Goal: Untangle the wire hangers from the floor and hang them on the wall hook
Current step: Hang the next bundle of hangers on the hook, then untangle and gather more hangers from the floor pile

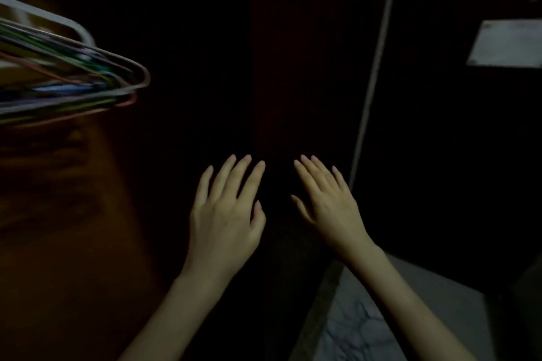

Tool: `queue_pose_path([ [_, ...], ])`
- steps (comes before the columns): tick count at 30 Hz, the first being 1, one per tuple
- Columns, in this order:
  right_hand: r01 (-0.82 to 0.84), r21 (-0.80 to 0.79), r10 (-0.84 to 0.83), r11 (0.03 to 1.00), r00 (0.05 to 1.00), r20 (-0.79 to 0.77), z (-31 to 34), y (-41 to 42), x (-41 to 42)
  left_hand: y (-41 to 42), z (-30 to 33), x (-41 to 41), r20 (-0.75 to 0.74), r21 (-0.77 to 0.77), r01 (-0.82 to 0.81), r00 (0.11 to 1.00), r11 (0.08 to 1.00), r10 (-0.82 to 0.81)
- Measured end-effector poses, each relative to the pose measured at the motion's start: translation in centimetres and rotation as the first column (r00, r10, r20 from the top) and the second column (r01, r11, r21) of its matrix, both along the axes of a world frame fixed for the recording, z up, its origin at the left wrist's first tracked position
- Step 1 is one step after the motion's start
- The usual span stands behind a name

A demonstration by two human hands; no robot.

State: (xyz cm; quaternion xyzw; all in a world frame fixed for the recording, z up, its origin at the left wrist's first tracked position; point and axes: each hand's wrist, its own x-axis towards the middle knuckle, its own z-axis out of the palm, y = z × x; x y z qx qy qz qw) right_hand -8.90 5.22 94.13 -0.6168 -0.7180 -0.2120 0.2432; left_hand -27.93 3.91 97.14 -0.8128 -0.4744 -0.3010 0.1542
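My left hand point(225, 214) and right hand point(331, 205) nearest, held out side by side, fingers straight and slightly spread, holding nothing, bundle of coloured wire hangers point(76, 79) hanging far left, well apart, I see dim surroundings.

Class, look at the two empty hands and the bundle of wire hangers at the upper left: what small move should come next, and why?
Probably lower both hands and look down for any hangers left on the floor. The left hand and right hand are open, fingers straight, holding nothing, while the wire hangers sit bunched at the upper left, apart from both hands. The hook and most of the floor are not visible in this dark view.
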Motion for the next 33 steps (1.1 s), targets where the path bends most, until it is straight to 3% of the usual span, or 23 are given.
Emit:
queue_pose_path([
  [12,0.411,-0.247,-0.421,0.877,0.907,0.016,-12.9,-8.8,20.9,-1.0,-11.9,23.5,-0.056,-0.206,0.347,0.929,0.915,-0.365],
  [18,0.463,-0.347,-0.496,0.816,0.869,-0.007,-19.9,-11.0,29.1,-0.2,-18.6,33.2,-0.066,-0.266,0.424,0.888,0.866,-0.455],
  [25,0.473,-0.455,-0.556,0.754,0.829,-0.060,-30.2,-11.7,34.4,1.5,-29.0,38.6,-0.115,-0.372,0.468,0.834,0.802,-0.540],
  [33,0.488,-0.578,-0.637,0.654,0.767,-0.074,-49.8,-11.8,36.8,4.3,-49.6,41.8,-0.146,-0.426,0.535,0.755,0.730,-0.639],
])
